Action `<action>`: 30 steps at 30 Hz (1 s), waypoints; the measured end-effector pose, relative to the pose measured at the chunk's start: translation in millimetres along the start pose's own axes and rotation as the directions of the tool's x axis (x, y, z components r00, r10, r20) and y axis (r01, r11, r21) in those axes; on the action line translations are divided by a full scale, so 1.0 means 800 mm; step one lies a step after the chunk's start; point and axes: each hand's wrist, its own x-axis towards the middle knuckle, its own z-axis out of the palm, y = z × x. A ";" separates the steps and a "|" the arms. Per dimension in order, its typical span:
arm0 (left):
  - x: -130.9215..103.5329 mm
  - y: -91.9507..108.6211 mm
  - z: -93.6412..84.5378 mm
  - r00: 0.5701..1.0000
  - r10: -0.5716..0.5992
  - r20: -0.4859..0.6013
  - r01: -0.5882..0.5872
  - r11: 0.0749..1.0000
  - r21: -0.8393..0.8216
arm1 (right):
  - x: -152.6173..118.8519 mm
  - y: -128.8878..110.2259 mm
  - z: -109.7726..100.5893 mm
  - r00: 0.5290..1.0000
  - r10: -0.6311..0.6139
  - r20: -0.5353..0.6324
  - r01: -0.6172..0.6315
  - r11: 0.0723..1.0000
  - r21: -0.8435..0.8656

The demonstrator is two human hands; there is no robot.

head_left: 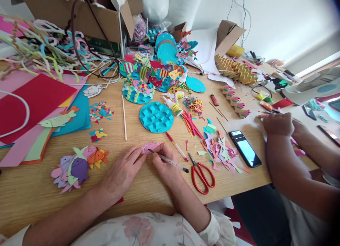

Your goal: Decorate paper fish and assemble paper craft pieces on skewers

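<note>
Pink paper fish flat near surface's front edge, toward the middle. Left hand: fingers pressed over its left end. Right hand: fingers pinching black-capped pen, tip at the fish. Red-handled scissors near front edge, right of that hand.

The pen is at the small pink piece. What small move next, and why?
Probably a short stroke: the right hand grips the pen, its tip at the pink paper piece, the left hand steadies that piece, and dark marks show on it.
</note>
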 end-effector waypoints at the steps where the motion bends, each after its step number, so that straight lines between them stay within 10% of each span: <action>1: 0.000 0.000 0.000 1.000 0.002 0.003 -0.002 1.000 -0.007 | 0.000 -0.001 0.000 1.000 0.001 0.006 -0.001 1.000 -0.007; 30: 0.001 0.000 -0.001 1.000 0.013 0.011 -0.013 0.999 -0.030 | 0.001 0.002 0.001 0.999 -0.034 -0.005 0.033 0.990 -0.137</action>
